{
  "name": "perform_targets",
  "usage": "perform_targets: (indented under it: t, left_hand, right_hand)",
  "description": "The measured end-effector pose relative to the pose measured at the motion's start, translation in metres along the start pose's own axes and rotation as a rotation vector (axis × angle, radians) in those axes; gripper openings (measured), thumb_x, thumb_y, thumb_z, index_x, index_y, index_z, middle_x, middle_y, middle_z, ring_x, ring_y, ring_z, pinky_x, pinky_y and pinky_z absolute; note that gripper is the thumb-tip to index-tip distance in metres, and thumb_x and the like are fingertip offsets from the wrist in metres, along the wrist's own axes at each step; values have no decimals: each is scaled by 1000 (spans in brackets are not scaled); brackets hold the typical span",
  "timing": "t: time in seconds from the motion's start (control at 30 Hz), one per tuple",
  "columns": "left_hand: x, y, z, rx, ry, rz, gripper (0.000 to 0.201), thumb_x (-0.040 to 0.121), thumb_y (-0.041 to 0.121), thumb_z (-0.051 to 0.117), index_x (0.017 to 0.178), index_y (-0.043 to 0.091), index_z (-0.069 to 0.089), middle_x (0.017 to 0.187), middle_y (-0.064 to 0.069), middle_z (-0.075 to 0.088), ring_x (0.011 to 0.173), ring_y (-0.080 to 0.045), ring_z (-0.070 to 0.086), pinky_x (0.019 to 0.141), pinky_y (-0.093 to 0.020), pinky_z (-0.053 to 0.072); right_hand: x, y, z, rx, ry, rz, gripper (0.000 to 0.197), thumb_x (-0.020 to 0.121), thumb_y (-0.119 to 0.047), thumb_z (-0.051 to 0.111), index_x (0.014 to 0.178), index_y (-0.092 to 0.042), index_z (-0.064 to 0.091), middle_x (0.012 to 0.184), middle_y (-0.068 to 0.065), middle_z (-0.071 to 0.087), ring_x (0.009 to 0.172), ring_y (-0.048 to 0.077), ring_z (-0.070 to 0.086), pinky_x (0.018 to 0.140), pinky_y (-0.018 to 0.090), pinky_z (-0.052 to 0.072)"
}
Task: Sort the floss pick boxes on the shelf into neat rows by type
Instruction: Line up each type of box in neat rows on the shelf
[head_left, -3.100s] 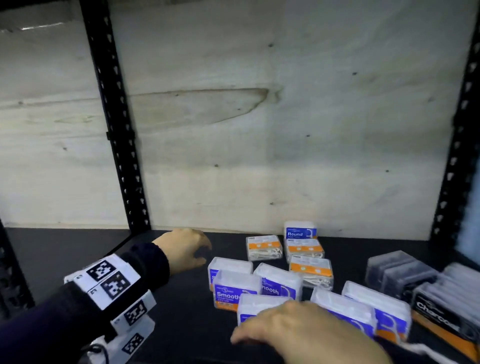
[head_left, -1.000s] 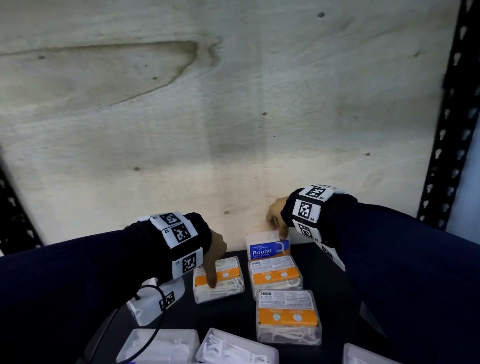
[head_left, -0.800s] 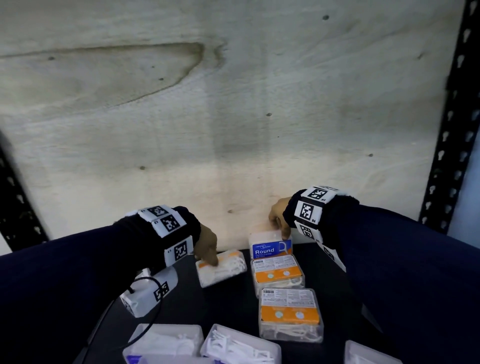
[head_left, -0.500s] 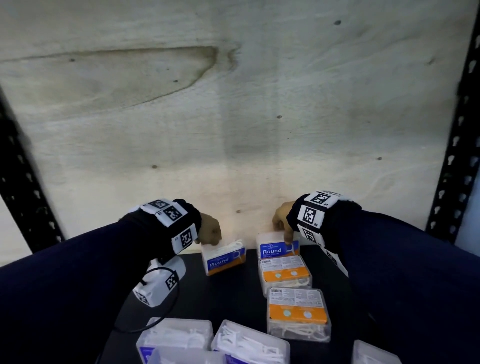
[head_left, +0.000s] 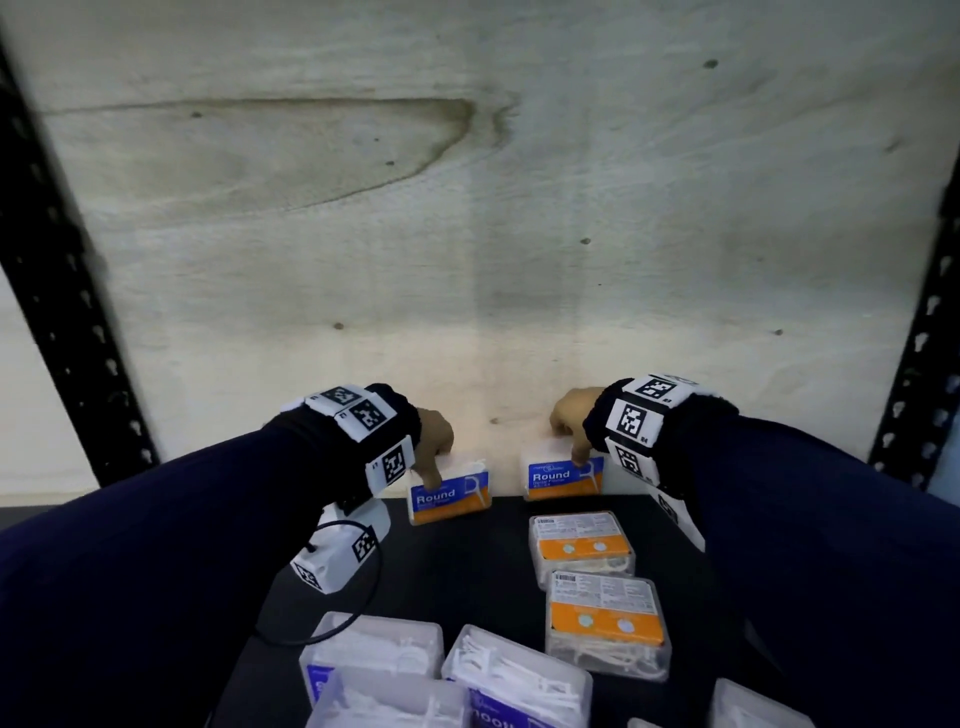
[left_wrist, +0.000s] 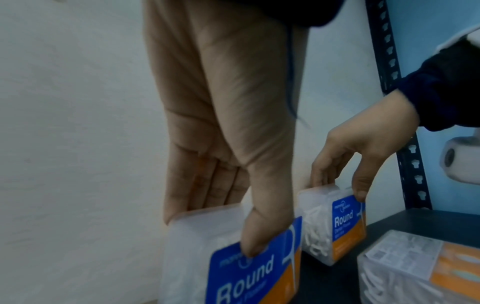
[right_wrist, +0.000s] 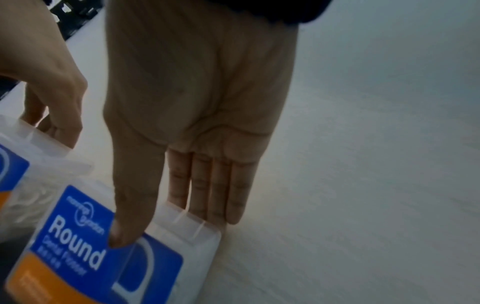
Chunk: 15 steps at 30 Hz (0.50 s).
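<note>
— Pale plywood (head_left: 467, 260) backs the dark shelf (head_left: 467, 561), with black slotted posts (head_left: 57, 270) at nine and three o'clock. What sits on the board?

— Toward six o'clock, clear boxes of white picks (head_left: 514, 675) with blue labels. At about four o'clock, two orange-backed boxes (head_left: 605, 623) lie flat, one behind the other. Up at twelve, against the wood, two boxes marked "Round" stand on edge, a gap between them.

— And the hands?

— The left hand (head_left: 431, 436) pinches the left Round box (head_left: 449, 496) from above: thumb (left_wrist: 262, 232) on the blue label, the other fingers (left_wrist: 207, 185) straight and pressed together behind the box. This box sits slightly askew, its base on the shelf as far as I can tell.

— The right?

— The right hand (head_left: 571, 421) holds the right Round box (head_left: 563, 475) the same way, thumb (right_wrist: 130, 216) down on the label, four fingers (right_wrist: 213, 189) close together along the back edge, next to the plywood. Neither hand spreads wide; each clamps only its box's thickness.
</note>
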<state>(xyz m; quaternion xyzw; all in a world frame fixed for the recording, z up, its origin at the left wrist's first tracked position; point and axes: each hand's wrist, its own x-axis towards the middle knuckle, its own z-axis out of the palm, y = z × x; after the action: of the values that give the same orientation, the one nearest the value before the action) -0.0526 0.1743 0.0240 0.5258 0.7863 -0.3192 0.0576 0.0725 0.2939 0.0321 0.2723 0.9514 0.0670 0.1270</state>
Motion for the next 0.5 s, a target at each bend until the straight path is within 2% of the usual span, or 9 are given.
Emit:
perform_targets:
  t: [0.07,0.13,0.2,0.27,0.33,0.37,0.4,0.43,0.5]
  left_hand:
    - [-18,-11,0,-27,35,-6,37,93,30,54,110,-2,54,83,-11,50,80,-20,41,67,-27,31]
    - [-46,-21,2,-81,89,-32,48,93,30,54,124,-6,53,104,-18,58,86,-19,42,61,-27,33]
    - [-74,-34,9,-111,126,-68,48,92,31,54,124,-6,54,100,-15,56,86,-18,43,49,-18,29]
    - [-105,-46,21,-140,141,-119,49,91,33,55,121,-7,57,93,-10,51,85,-18,44,50,-15,28]
    - [-135,-58,37,-162,138,-191,51,89,35,56,119,-6,58,97,-15,58,85,-19,45,55,-24,34]
    - [-152,-64,46,-168,135,-226,51,88,36,57,118,-4,59,103,-18,63,86,-19,46,61,-24,36]
    - [-169,-68,55,-184,128,-260,50,87,37,58,117,-3,60,105,-17,65,85,-19,47,66,-23,37]
    - [-185,-72,65,-202,119,-290,49,86,37,59,115,-2,61,98,-15,65,83,-19,48,68,-24,38]
    - [-215,-78,85,-248,104,-334,47,84,37,60,108,-2,63,80,-6,57,77,-20,48,61,-25,38]
  right_hand:
    - [-9,-7,-12,-13,40,-45,44,90,-16,57,131,-1,48,137,15,50,115,27,53,98,31,42]
    - [-20,-18,-23,-11,118,-85,49,86,-24,63,129,-5,50,133,13,52,118,29,53,94,32,45]
    - [-30,-35,-33,19,179,-119,51,86,-29,64,128,-4,52,130,14,54,116,30,55,91,32,46]
    - [-40,-56,-45,70,231,-167,50,86,-32,63,125,-2,55,127,15,59,105,30,60,85,31,48]
    - [-52,-82,-56,143,245,-207,49,86,-33,62,121,1,59,121,17,63,73,25,59,66,28,46]
    - [-58,-95,-60,172,252,-237,48,86,-32,62,120,2,59,119,17,64,59,19,52,56,26,42]
    - [-65,-109,-63,194,258,-261,48,87,-32,62,120,3,58,117,17,64,53,14,45,51,23,37]
    - [-69,-122,-65,231,249,-287,48,87,-31,61,120,3,58,112,16,65,50,11,42,49,20,34]
    - [-83,-148,-69,263,228,-339,44,87,-29,61,115,4,60,84,10,62,50,10,41,49,19,33]
